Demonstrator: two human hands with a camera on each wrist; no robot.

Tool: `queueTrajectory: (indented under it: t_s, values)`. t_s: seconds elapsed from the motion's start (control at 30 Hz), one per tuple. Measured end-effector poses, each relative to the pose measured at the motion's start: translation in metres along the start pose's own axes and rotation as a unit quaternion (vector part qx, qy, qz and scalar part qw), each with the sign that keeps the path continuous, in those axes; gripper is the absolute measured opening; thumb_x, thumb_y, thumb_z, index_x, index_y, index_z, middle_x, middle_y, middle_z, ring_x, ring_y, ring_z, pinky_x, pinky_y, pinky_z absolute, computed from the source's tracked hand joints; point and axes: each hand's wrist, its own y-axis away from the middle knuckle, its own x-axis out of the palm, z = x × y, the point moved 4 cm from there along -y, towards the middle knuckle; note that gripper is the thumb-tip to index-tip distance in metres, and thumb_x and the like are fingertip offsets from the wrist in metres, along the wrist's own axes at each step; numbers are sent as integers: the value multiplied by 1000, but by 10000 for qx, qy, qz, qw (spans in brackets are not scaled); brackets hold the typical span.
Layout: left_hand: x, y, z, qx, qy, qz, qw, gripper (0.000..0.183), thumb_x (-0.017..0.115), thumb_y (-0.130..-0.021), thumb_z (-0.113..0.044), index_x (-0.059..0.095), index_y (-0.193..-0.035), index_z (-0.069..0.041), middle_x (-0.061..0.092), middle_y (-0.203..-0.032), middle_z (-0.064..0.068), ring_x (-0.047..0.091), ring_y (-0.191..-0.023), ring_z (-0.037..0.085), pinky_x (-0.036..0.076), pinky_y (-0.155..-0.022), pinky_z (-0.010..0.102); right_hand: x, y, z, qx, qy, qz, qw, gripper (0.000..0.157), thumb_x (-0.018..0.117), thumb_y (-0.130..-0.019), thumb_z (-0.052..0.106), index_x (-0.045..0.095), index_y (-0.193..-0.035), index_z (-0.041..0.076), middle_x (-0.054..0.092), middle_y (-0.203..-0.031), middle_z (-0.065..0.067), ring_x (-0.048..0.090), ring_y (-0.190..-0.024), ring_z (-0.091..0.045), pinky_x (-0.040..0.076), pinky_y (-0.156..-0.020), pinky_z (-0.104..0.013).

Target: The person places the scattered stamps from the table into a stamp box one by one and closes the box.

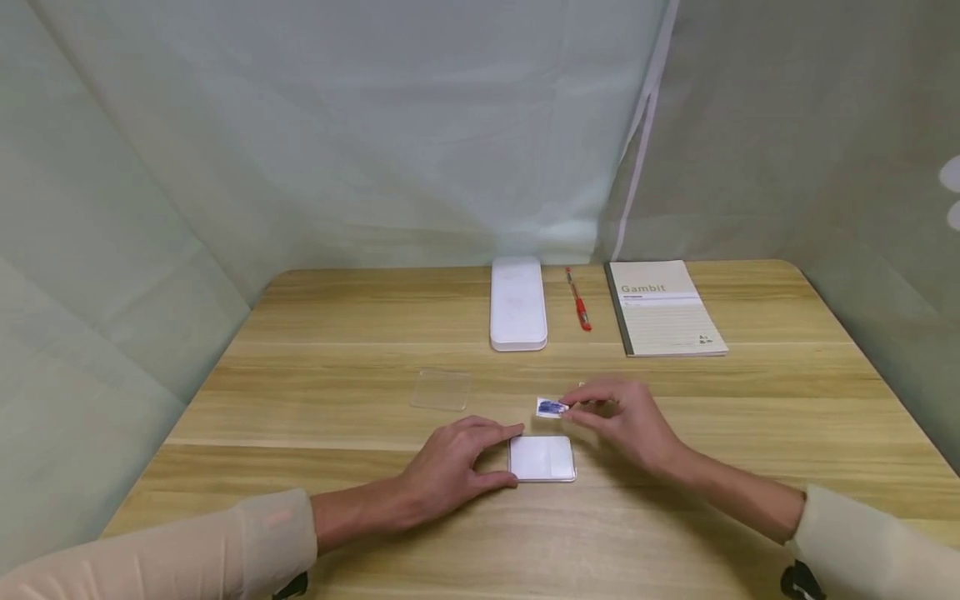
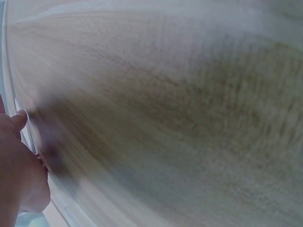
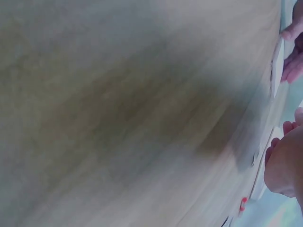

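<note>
A flat, clear-edged case with a white face (image 1: 541,458) lies on the table near the middle. My left hand (image 1: 457,467) holds it by its left end, index finger at the far corner and thumb at the near corner. My right hand (image 1: 626,421) pinches a small white slip with a blue printed patch (image 1: 552,407) between thumb and fingertips, just beyond the case. In the left wrist view my left hand (image 2: 23,165) shows only at the edge. The right wrist view catches my right hand (image 3: 286,158) at its right edge; the slip is hidden there.
A clear thin plate (image 1: 440,390) lies left of the slip. Farther back are a long white box (image 1: 518,304), a red pen (image 1: 578,300) and a notebook (image 1: 666,308). Fabric walls (image 1: 375,125) surround the wooden table (image 1: 300,375).
</note>
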Motion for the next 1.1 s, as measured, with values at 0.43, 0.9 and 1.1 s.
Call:
queueTrajectory:
  t_s: [0.43, 0.9, 1.1]
  values:
    - [0, 1, -1, -90, -35, 104, 9999, 63, 89, -88, -36, 69, -143, -14, 75, -126, 0, 67, -118, 15, 56, -100, 40, 21, 15, 15, -857, 554, 141, 9947, 20, 92, -81, 5, 84, -97, 16, 77, -97, 12, 69, -95, -10, 60, -89, -35]
    - [0, 0, -1, -45, -89, 41, 9999, 64, 89, -88, -36, 68, -144, -12, 75, -128, 2, 67, -118, 17, 56, -102, 41, 29, 22, 16, -753, 833, 324, 9932, 18, 90, -85, 9, 84, -99, 18, 75, -99, 12, 67, -99, -9, 58, -92, -38]
    - [0, 0, -1, -15, -123, 48, 9999, 64, 89, -88, -36, 68, -143, -12, 75, -128, 2, 67, -118, 16, 55, -102, 40, 32, 23, 18, -683, 856, 399, 9932, 15, 90, -86, 11, 85, -97, 20, 73, -100, 13, 64, -99, -8, 57, -92, -39]
